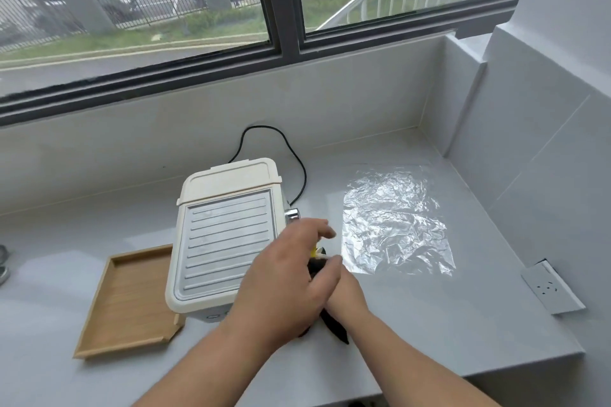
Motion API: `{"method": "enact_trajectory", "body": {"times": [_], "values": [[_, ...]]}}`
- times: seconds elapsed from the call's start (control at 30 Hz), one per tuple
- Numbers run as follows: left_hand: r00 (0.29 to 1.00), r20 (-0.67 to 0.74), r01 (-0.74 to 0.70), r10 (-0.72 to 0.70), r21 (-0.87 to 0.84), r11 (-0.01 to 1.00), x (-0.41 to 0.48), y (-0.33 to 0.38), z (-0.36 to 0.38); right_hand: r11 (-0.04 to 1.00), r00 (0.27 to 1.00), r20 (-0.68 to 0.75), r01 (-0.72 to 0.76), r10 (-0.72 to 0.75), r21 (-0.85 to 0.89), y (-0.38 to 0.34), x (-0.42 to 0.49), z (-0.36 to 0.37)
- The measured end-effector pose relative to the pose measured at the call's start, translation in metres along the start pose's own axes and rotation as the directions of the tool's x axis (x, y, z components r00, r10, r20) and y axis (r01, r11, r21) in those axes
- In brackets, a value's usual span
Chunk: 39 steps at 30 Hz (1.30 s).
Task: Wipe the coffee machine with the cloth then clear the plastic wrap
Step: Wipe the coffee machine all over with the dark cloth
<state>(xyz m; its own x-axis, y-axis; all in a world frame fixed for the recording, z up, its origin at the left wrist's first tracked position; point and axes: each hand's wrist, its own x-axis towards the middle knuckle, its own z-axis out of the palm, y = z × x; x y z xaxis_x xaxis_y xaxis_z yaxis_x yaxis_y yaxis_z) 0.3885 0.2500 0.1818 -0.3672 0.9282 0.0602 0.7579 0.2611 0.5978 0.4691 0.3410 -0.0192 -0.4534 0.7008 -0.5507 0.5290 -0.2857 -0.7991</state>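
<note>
A cream coffee machine [228, 235] with a ribbed grey top stands on the pale counter, seen from above. A dark cloth [334, 324] with a yellow and white bit at its upper end hangs against the machine's right side. My right hand [348, 296] grips the cloth and is partly hidden under my left hand [284, 277]. The left thumb and fingers close around the cloth's upper end. A crinkled sheet of clear plastic wrap [393, 221] lies flat on the counter to the right, apart from both hands.
A shallow wooden tray [129, 304] lies against the machine's left side. A black power cord [297, 158] loops behind the machine. A white wall socket [550, 287] sits at the counter's right edge. Low walls bound the counter at the back and right.
</note>
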Motion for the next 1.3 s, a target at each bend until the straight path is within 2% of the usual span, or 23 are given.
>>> {"method": "enact_trajectory", "body": {"times": [0.07, 0.13, 0.23, 0.3, 0.47, 0.57, 0.73, 0.83, 0.97, 1.1, 1.2, 1.3], "values": [[0.993, -0.108, -0.039, 0.050, 0.105, 0.994, 0.017, -0.019, -0.016, 0.998, 1.000, -0.009, 0.003, -0.004, -0.059, -0.002, 0.010, -0.001], [0.987, -0.157, 0.013, 0.021, 0.211, 0.977, 0.034, -0.044, -0.033, 0.999, 0.999, 0.012, -0.033, 0.033, -0.016, -0.006, 0.015, -0.003], [0.987, -0.094, 0.158, -0.132, 0.370, 0.915, 0.051, -0.077, -0.047, 0.995, 0.992, 0.083, -0.092, 0.090, 0.024, -0.008, 0.025, -0.010], [0.976, -0.062, 0.215, -0.207, 0.365, 0.906, 0.055, -0.091, -0.046, 0.990, 0.980, 0.155, -0.130, 0.121, 0.048, -0.009, 0.035, -0.016], [0.975, -0.100, 0.220, -0.197, 0.342, 0.914, 0.057, -0.101, -0.038, 0.942, 0.930, 0.316, -0.262, 0.189, 0.208, -0.017, 0.065, -0.026], [0.976, -0.093, 0.219, -0.199, 0.349, 0.911, 0.058, -0.101, -0.039, 0.940, 0.923, 0.327, -0.277, 0.204, 0.197, -0.027, 0.085, -0.026], [0.976, -0.093, 0.219, -0.199, 0.349, 0.911, 0.058, -0.099, -0.040, 0.941, 0.884, 0.381, -0.326, 0.272, 0.085, -0.044, 0.110, -0.034], [0.975, -0.098, 0.223, -0.201, 0.344, 0.912, 0.058, -0.099, -0.040, 0.960, 0.898, 0.366, -0.278, 0.244, 0.043, -0.063, 0.122, -0.030], [0.973, -0.106, 0.229, -0.204, 0.341, 0.912, 0.058, -0.099, -0.039, 0.995, 0.965, 0.247, -0.099, 0.090, 0.024, -0.106, 0.127, -0.018], [0.973, -0.116, 0.229, -0.200, 0.347, 0.910, 0.059, -0.100, -0.038, 0.980, 0.977, 0.214, -0.056, 0.014, 0.193, -0.146, 0.116, -0.011], [0.973, -0.121, 0.228, -0.197, 0.355, 0.907, 0.059, -0.099, -0.037, 0.982, 0.978, 0.205, -0.011, -0.028, 0.188, -0.162, 0.099, -0.015], [0.971, -0.120, 0.236, -0.206, 0.363, 0.901, 0.059, -0.099, -0.037, 0.959, 0.975, 0.196, 0.047, -0.105, 0.279, -0.180, 0.080, -0.019]]}}
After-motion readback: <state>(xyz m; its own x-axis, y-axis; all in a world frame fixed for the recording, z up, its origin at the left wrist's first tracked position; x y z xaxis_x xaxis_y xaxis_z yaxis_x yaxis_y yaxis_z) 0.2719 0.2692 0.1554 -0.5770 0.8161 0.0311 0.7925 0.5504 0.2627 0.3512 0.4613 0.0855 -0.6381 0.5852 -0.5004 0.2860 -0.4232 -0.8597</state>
